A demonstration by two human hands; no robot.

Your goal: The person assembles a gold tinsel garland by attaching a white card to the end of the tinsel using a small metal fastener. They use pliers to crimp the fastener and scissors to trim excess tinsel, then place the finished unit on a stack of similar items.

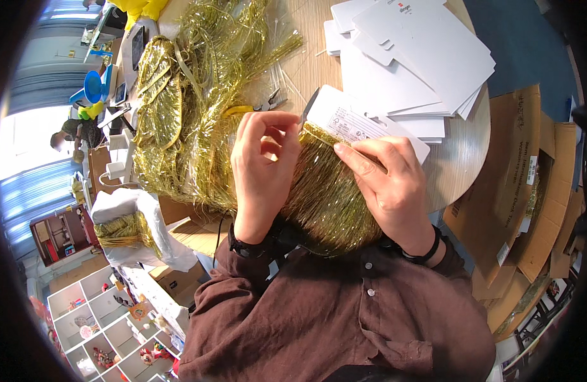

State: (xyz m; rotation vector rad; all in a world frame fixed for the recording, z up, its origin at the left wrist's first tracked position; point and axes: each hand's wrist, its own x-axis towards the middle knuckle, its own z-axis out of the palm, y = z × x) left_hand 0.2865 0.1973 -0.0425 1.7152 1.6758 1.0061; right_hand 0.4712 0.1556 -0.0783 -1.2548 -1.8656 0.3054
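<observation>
A gold tinsel fringe (pixel 331 191) hangs from its band over the table's near edge, down toward my lap. My right hand (pixel 392 184) pinches the right part of the band between thumb and forefinger. With thumb and forefinger together, my left hand (pixel 264 169) holds the band's left end; the exact contact is partly hidden. Just beyond the band lies a white printed card (pixel 357 121), partly under my right fingers. A dark, narrow, pointed piece (pixel 311 105) shows beside the card's left end, close to my left fingertips. Yellow-handled pliers (pixel 239 110) lie beyond my left hand.
Heaps of gold tinsel (pixel 198 114) cover the table's left side. White cards (pixel 421 57) are stacked at the far right. Open cardboard boxes (pixel 497 184) stand right of the table. At left are a white bag (pixel 131 223) with tinsel, a shelf unit (pixel 108 318) and another person (pixel 77 134).
</observation>
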